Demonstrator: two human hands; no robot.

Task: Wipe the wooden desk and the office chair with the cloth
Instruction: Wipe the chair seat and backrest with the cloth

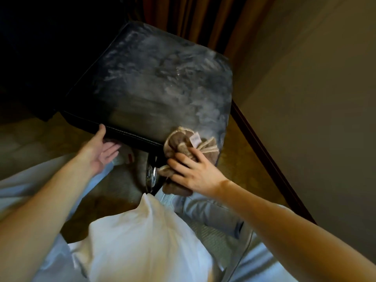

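- Gripping item: your right hand (195,171), fingers curled tight round a bunched brown terry cloth (183,147) with pale edging and a white label.
- Cloth, position: pressed against the front right corner of the seat. Part lies on the top surface and part hangs below the edge, beside the column.
- Black padded leather seat (154,82) of the office chair: squarish, with a stitched seam along the front edge. The top surface is streaked with pale smears.
- Your left hand (101,149): released and grasping nothing. The thumb lies against the seat's front edge near the left corner, and the fingers reach fairly straight beneath it.
- Chrome column (151,176): under the seat, between your knees.
- Clothing: white shirt (132,241), pale blue trousers (207,212).
- Surroundings: yellowish carpet (234,159) below the chair and brown curtain (193,21) behind it. A beige wall (315,78) stands to the right, with dark wooden skirting (264,149) at its foot.
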